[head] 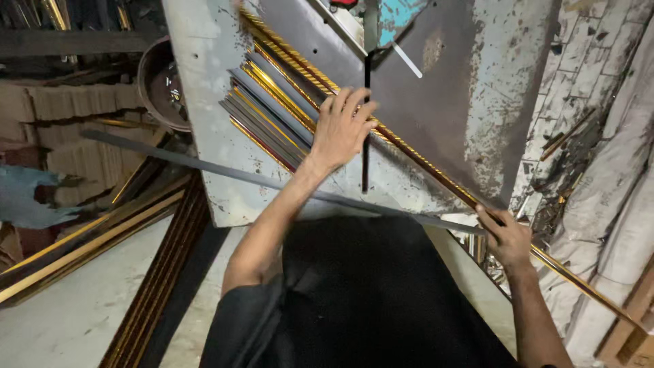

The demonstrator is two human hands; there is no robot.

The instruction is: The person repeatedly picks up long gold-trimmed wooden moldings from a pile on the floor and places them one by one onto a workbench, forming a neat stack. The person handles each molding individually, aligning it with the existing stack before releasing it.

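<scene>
The scene is seen from a single head-worn camera, aimed steeply down and forward over the person's own dark-clothed torso, which fills the near bottom of the picture. The view is rolled noticeably, so the grey bench (pixel 204 136) is shown slanting from upper left to lower right. The bench is viewed at close, arm's-length range, with its far edge cut off at the top. The left hand (pixel 340 129) is caught near the centre, the right hand (pixel 507 238) lower at the right. The floor (pixel 75 320) is taken in at near left, a brick wall (pixel 586 61) at far right. No second view is given.
</scene>
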